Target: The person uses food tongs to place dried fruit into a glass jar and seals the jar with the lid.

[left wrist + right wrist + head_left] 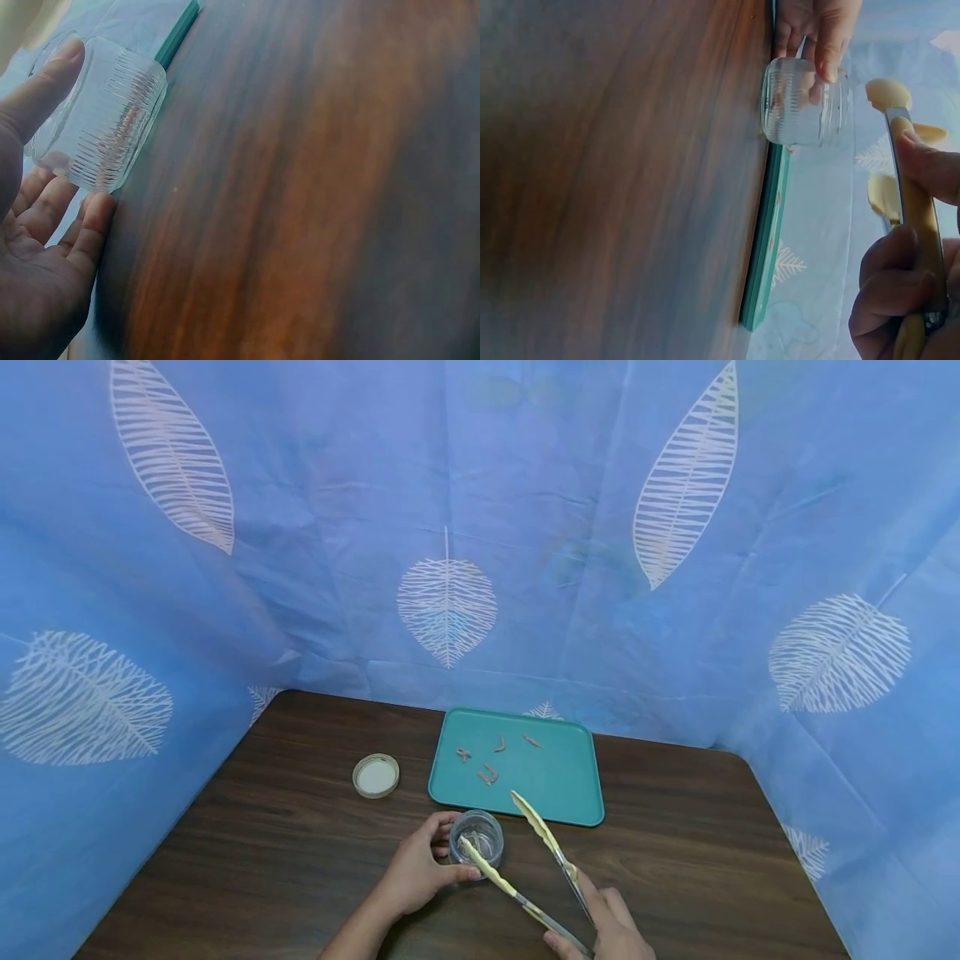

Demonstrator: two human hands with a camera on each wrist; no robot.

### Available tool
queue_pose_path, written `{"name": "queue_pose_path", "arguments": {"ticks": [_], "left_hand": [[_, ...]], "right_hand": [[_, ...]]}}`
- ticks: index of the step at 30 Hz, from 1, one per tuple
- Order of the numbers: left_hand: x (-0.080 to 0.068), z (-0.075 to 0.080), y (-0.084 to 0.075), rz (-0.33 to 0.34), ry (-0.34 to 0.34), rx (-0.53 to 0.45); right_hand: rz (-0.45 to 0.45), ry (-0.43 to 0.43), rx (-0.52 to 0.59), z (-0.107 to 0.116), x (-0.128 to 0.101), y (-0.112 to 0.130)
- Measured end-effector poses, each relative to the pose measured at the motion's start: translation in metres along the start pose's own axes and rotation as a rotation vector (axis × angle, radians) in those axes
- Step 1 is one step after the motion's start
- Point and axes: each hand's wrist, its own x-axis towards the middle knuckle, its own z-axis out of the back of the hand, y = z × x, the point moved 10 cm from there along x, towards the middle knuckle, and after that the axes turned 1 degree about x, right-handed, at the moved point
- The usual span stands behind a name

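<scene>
Beside tray [577, 793] edge, hand-held jar [477, 837].

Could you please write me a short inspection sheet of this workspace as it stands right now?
Surface: dark wooden table, bare wood at front and right.
Job's things: clear ribbed glass jar, upright and open, near the front of the teal tray; tongs with pale yellow tips, spread apart, one tip over the jar's mouth; small pinkish pieces lying on the tray.
Clutter: round lid lying left of the tray.
Grippers: left hand holds the jar; right hand grips the tongs' handles.
Cables: nothing seen.
Surroundings: blue leaf-print cloth behind and at both sides.
</scene>
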Motion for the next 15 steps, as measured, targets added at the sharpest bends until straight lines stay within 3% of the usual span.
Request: {"name": "queue_pose_path", "arguments": {"ticks": [5,15], "left_hand": [[-0.001,-0.001,-0.002,0.001,-0.005,0.0],[0.0,0.001,-0.003,-0.002,-0.019,0.011]], "right_hand": [[-0.063,-0.045,0.006,0.008,0.007,-0.001],[-0.073,-0.116,0.048,0.036,0.025,0.007]]}}
